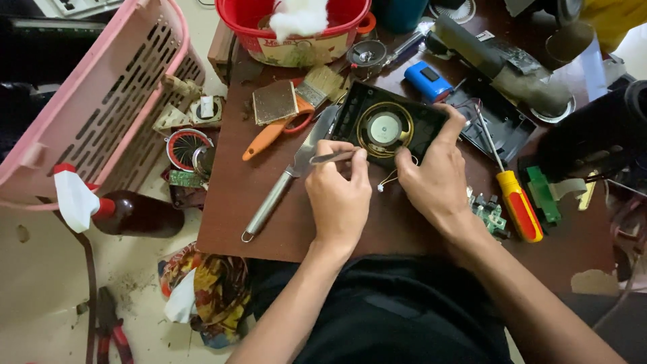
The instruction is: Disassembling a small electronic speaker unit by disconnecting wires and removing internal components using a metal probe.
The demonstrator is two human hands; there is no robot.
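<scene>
Brown wood makes up the surface [377,232], crowded with tools, and a pink plastic basket [101,94] leans at its left edge. Near the middle lies a black speaker panel [387,125], its long axis running left to right and slightly tilted, the round gold-rimmed speaker cone [385,128] facing up. The right hand [435,178] grips the panel's right end, thumb at the near edge and fingers curled over the far corner. The left hand [339,195] is closed around thin metal tweezers [335,157], which lie nearly level with tips pointing right toward the cone's rim. A steel knife [286,178] slants beside the left hand; an orange-handled screwdriver [512,192] lies right of the right hand.
</scene>
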